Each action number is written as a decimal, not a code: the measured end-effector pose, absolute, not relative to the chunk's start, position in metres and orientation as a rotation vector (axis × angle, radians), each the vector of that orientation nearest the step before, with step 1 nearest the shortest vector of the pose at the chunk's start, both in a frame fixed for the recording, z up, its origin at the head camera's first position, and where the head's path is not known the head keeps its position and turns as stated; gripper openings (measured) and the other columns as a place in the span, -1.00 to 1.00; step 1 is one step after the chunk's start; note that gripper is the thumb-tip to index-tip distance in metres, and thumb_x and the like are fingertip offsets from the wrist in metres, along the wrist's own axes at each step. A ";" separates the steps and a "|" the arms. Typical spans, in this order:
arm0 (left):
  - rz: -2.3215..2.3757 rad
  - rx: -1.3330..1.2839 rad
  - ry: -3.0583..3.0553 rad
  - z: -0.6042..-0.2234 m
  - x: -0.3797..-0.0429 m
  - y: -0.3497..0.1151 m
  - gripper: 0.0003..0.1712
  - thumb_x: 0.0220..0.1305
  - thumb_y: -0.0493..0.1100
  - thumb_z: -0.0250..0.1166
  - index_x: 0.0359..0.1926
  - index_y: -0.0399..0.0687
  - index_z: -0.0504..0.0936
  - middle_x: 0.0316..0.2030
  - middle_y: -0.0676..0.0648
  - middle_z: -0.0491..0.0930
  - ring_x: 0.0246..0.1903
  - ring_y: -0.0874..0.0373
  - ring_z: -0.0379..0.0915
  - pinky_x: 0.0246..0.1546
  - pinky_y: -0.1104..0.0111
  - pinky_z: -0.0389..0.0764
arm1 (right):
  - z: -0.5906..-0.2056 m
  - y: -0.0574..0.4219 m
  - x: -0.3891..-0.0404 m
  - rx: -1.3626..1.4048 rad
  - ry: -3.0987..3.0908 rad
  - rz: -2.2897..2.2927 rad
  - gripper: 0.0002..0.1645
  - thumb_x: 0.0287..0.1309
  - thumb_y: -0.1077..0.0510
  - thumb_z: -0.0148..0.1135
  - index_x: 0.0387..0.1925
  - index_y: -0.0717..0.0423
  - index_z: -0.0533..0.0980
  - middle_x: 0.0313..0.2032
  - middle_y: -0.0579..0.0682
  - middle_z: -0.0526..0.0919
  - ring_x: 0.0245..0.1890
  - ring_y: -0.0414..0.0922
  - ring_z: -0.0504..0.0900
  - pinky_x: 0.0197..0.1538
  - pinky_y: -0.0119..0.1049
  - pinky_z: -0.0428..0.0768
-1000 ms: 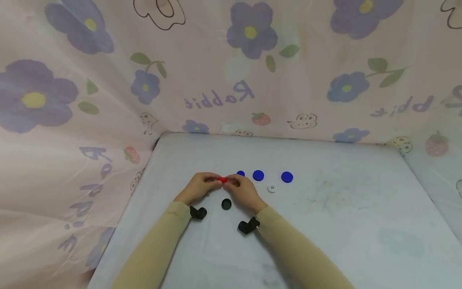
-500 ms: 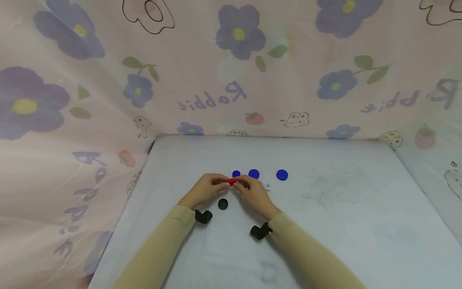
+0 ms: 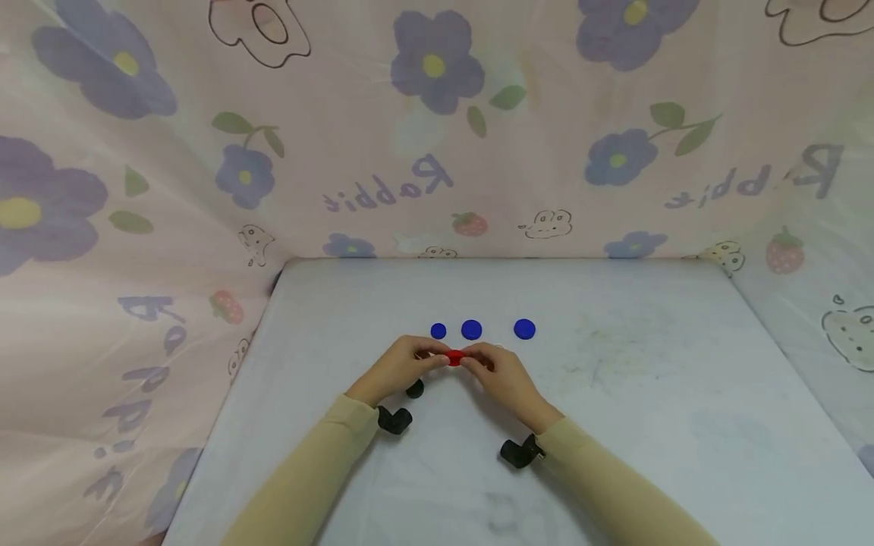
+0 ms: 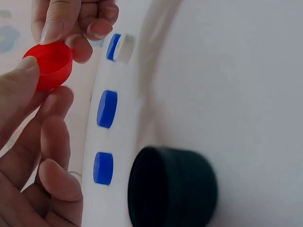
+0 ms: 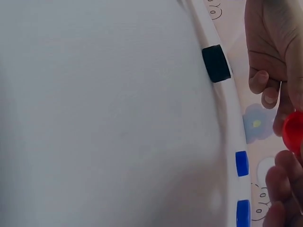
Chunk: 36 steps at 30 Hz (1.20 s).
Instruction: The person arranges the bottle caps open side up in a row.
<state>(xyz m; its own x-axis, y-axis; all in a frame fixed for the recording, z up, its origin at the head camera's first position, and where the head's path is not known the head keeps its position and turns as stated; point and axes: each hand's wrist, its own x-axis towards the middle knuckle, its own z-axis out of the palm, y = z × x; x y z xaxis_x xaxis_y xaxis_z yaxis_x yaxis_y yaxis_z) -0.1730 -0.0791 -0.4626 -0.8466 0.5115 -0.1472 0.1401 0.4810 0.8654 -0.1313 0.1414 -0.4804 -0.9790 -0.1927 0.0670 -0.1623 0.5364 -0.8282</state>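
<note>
A red bottle cap (image 3: 454, 357) is pinched between both hands above the table. My left hand (image 3: 401, 368) grips its left edge with thumb and fingers, and my right hand (image 3: 508, 383) grips the opposite edge. In the left wrist view the hollow side of the red cap (image 4: 59, 71) faces the camera. Just below my left hand lies a dark bottle cap (image 3: 414, 389), partly covered by the hand. A white cap (image 4: 125, 48) sits beyond my right hand, which hides nearly all of it in the head view.
Behind the hands, a small blue cap (image 3: 438, 331), a larger blue cap (image 3: 471, 329) and another blue cap (image 3: 524, 328) form a row on the white tabletop (image 3: 649, 425). Flower-printed fabric (image 3: 369, 121) rises along the table's back and sides. A black wrist mount (image 3: 394, 419) juts from the left sleeve.
Both hands have carried the red cap rightward and slightly closer to me. My right hand now covers the white cap, and my left partly covers the dark one. The head view has shifted slightly.
</note>
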 end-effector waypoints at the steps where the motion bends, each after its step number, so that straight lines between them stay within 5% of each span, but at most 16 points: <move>1: 1.307 0.549 2.354 -0.463 -0.172 -0.078 -0.74 0.27 0.10 0.30 -0.06 0.24 0.71 -0.20 0.17 0.62 -0.27 0.14 0.48 -0.29 0.28 0.53 | -0.481 0.143 -0.130 -0.318 2.726 -1.465 -0.82 0.29 0.01 0.24 -0.11 -0.15 0.63 -0.28 -0.24 0.66 -0.34 -0.21 0.54 -0.30 -0.29 0.53; 19: 1.327 0.566 2.385 -0.470 -0.162 -0.080 -0.78 0.29 0.00 0.30 -0.05 0.15 0.67 -0.29 0.19 0.66 -0.32 0.18 0.52 -0.31 0.32 0.55 | -0.489 0.139 -0.125 -0.392 2.682 -1.546 -0.72 0.28 0.11 0.25 0.02 -0.02 0.56 -0.30 -0.06 0.70 -0.41 -0.20 0.57 -0.40 -0.33 0.52; 27: 1.359 0.559 2.414 -0.475 -0.161 -0.086 -0.76 0.31 -0.03 0.29 -0.02 0.14 0.56 -0.29 0.20 0.67 -0.24 0.27 0.55 -0.15 0.26 0.51 | -0.491 0.129 -0.126 -0.449 2.702 -1.512 -0.65 0.25 0.15 0.28 0.07 -0.05 0.52 -0.32 -0.09 0.69 -0.47 -0.22 0.53 -0.43 -0.34 0.51; 36: 1.363 0.529 2.417 -0.477 -0.156 -0.095 -0.81 0.34 -0.07 0.27 -0.04 0.12 0.58 -0.27 0.08 0.68 -0.26 0.17 0.56 -0.18 0.27 0.53 | -0.496 0.120 -0.129 -0.525 2.698 -1.461 -0.61 0.21 0.22 0.31 0.07 -0.03 0.50 -0.34 -0.18 0.67 -0.48 -0.27 0.55 -0.44 -0.35 0.54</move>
